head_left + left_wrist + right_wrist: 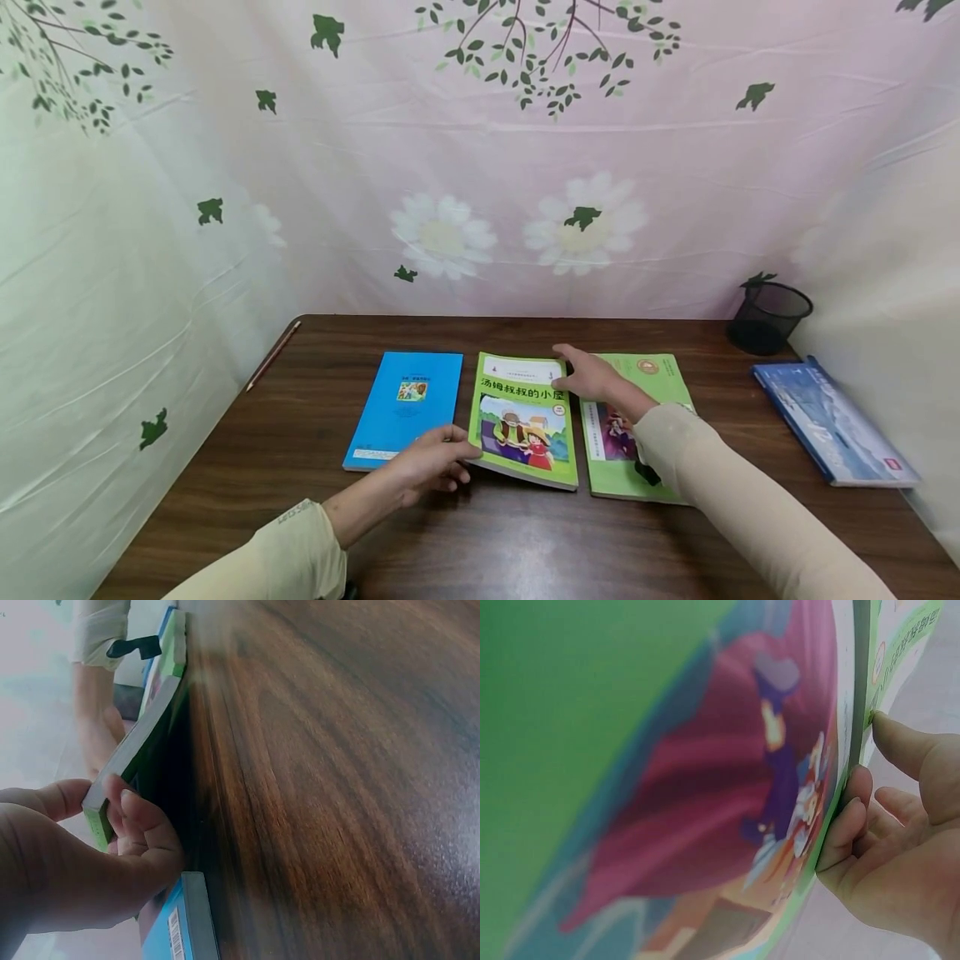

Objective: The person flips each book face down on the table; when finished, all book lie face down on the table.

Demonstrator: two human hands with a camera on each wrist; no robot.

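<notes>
A green storybook (522, 425), with a cartoon of two figures on its cover, is at the middle of the table, its left side raised and tilted. My left hand (435, 462) pinches its lower left corner, thumb on the cover and fingers beneath, as the left wrist view shows. On its upper right edge, my right hand (592, 379) holds the book between thumb (900, 742) and curled fingers. Under my right wrist lies a second green book (622, 450), partly hidden by the sleeve. A blue book (408, 400) lies face down just left of the held one.
A blue-and-white book (836, 425) lies at the table's right edge, below a black mesh pen holder (768, 317). Along the left edge is a pencil (273, 357). Printed cloth (510, 150) hangs behind and beside the brown wooden table (465, 550).
</notes>
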